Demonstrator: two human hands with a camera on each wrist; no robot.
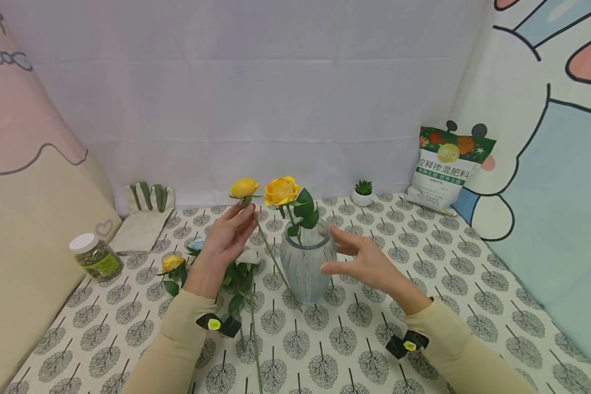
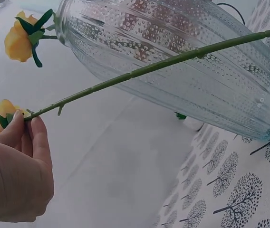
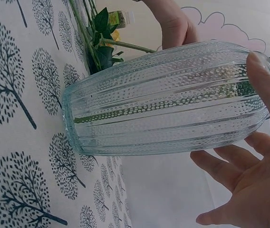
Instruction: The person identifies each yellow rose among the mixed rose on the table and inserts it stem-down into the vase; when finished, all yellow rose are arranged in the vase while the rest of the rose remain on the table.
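Observation:
My left hand (image 1: 225, 235) pinches a yellow rose (image 1: 243, 187) between thumb and fingers, just under its bloom. Its bare green stem (image 2: 163, 62) slants down past the left side of the ribbed clear glass vase (image 1: 307, 268). Standing in the vase is another yellow rose (image 1: 282, 191) with green leaves; its lower stem shows through the glass in the right wrist view. At the vase's right side is my right hand (image 1: 361, 260), its thumb (image 3: 263, 76) against the glass near the rim and its other fingers spread.
Left of the vase lie a yellow rose (image 1: 172, 264), a pale blue flower (image 1: 195, 244) and a white flower (image 1: 248, 257). Farther left are a lidded jar (image 1: 97, 257) and gloves (image 1: 143, 221). A small potted succulent (image 1: 363, 193) and a fertilizer bag (image 1: 445, 169) stand at the back.

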